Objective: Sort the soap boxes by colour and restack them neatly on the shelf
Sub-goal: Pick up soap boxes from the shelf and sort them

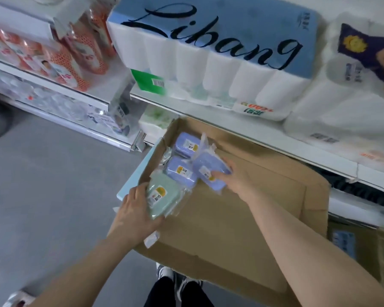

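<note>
The step in hand is the sorting itself, done inside an open cardboard box (231,209) that sits at a shelf below the packs of toilet roll (208,69). Two purple soap boxes (180,171) lie in a row along the cardboard box's left wall, one behind the other, labels up.

The right grip (233,177) is clenched on a third purple soap box (205,172), fingers curled over its right end. This one is tilted and skewed, touching the nearer of the two in the row. The left grip (134,214) grasps a green soap box (162,196) at the near left corner, with the thumb over its near end. The green soap box is just in front of the purple row.

Judging from this, the colours are only partly separated and nothing is stacked on the shelf yet. The next move calls for squaring the held purple soap box against its fellows. The green one needs a spot of its own, apart from the purple. The loose plastic wrappers look slippery, so firm holds seem wise.
</note>
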Motion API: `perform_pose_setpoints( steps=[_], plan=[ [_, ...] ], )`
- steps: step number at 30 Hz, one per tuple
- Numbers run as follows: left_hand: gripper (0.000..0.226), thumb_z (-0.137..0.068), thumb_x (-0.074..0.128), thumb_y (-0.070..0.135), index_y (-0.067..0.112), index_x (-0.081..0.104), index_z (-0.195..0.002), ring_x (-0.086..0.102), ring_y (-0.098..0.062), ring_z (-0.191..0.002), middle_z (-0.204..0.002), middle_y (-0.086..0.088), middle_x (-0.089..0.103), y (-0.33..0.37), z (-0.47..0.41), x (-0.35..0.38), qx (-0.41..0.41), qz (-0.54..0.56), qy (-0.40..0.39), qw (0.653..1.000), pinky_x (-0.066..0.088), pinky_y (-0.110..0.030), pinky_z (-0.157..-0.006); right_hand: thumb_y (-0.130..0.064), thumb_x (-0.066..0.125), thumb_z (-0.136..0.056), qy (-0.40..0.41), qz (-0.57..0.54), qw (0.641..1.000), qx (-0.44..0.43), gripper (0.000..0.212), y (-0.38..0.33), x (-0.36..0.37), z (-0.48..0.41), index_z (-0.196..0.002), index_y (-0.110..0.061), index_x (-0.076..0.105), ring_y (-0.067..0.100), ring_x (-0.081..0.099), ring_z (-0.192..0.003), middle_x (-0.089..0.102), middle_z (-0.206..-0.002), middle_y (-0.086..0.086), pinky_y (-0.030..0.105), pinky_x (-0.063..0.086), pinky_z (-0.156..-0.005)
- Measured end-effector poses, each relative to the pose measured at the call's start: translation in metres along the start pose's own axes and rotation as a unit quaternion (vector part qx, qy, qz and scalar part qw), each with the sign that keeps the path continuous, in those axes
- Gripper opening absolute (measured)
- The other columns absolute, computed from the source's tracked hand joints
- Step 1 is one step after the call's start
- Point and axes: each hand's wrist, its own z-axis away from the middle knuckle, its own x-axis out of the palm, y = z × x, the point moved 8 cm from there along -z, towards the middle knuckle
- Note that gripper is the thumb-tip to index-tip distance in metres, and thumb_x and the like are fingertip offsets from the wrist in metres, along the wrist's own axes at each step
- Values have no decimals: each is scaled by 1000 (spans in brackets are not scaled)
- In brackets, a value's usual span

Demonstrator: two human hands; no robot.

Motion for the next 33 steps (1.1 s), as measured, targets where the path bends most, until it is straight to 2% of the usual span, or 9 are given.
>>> perform_pose_setpoints(
  steps=[7, 12, 16, 19, 21, 23, 26, 29, 33],
  plan=[
    [90, -66, 77, 44, 21, 33, -141, 45, -20, -122, -133, 3, 43, -13, -38, 33, 57, -10, -12, 998, 38, -32, -101, -26, 72, -86, -33, 34, 995, -85, 33, -53, 32, -106, -115, -33, 60, 20, 67, -102, 69, -112, -2, 43, 54, -90],
    [93, -66, 76, 46, 20, 30, -142, 47, -22, -119, -132, 1, 45, -3, -59, 51, 83, -52, -33, 995, 40, -36, -100, -33, 69, -88, 49, 128, 987, -80, 62, -48, 19, -124, -144, -22, 44, 20, 52, -121, 50, -135, 9, 21, 35, -96],
    [91, -65, 75, 48, 21, 33, -141, 47, -24, -120, -132, 1, 48, 18, -65, 67, 131, -83, -63, 986, 38, -36, -103, -24, 68, -89, 108, 100, 984, -97, 52, -17, -3, -82, -137, -20, 49, 14, 54, -112, 52, -124, 0, 23, 37, -99],
    [94, -67, 74, 55, 24, 29, -144, 46, -22, -122, -135, 4, 47, 48, -68, 83, 173, -111, -95, 974, 39, -38, -104, -33, 65, -92, 30, -1, 999, -27, 19, 19, -7, -34, -110, -29, 60, 6, 61, -91, 65, -100, -11, 20, 45, -81],
    [94, -66, 74, 55, 25, 29, -144, 46, -21, -123, -136, 5, 47, 77, -70, 96, 209, -124, -112, 963, 38, -37, -104, -41, 60, -93, -67, -61, 995, 32, 19, 39, 1, 0, -110, -34, 59, 3, 63, -93, 67, -104, -12, 11, 47, -77],
    [94, -66, 73, 53, 24, 30, -143, 46, -22, -124, -136, 3, 48, 105, -70, 111, 246, -128, -130, 952, 38, -39, -105, -37, 65, -91, -88, -109, 988, 57, 28, 59, -3, 22, -118, -35, 56, 4, 67, -93, 67, -109, -9, 17, 53, -75],
    [97, -67, 73, 51, 24, 24, -145, 46, -25, -123, -136, 0, 47, 144, -70, 138, 288, -143, -159, 933, 38, -41, -105, -25, 72, -87, -40, -188, 978, 81, 47, 92, -31, 38, -129, -27, 51, 11, 70, -92, 66, -116, 0, 29, 58, -70],
    [104, -66, 76, 49, 21, 23, -151, 40, -28, -129, -143, -2, 42, 184, -67, 164, 336, -170, -169, 911, 34, -45, -109, -24, 72, -87, 14, -225, 969, 101, 50, 121, -69, 54, -131, -23, 48, 10, 70, -87, 65, -116, 1, 22, 55, -65],
    [97, -72, 72, 51, 21, 25, -151, 32, -31, -138, -151, -5, 36, 221, -79, 190, 384, -240, -138, 881, 23, -42, -115, -27, 68, -90, 184, -266, 939, 120, 49, 175, -147, 68, -134, -22, 47, 14, 69, -90, 64, -118, 3, 20, 52, -59]
  ],
)
